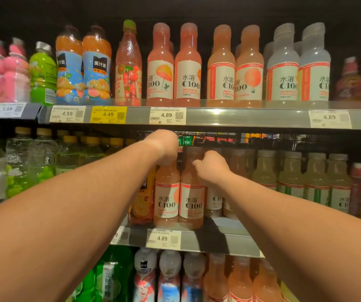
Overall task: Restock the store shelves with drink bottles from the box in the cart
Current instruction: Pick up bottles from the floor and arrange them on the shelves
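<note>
Two pink bottles (166, 188) (191, 192) stand together, left hand (164, 147) and right hand (211, 166) each gripping one

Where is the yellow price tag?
In the head view, the yellow price tag sits on the top shelf's front rail, left of centre, between two white tags, below the orange juice bottles.

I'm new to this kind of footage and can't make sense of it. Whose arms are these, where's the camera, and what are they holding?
The camera sits on a person's head, looking forward and down, so the two bare arms are their own. They face store shelves full of drink bottles. The left hand grips the top of one pink bottle on the middle shelf. The right hand curls around the neck of the pink bottle beside it. Both bottles stand upright at the shelf's front edge, above a price tag.
</note>
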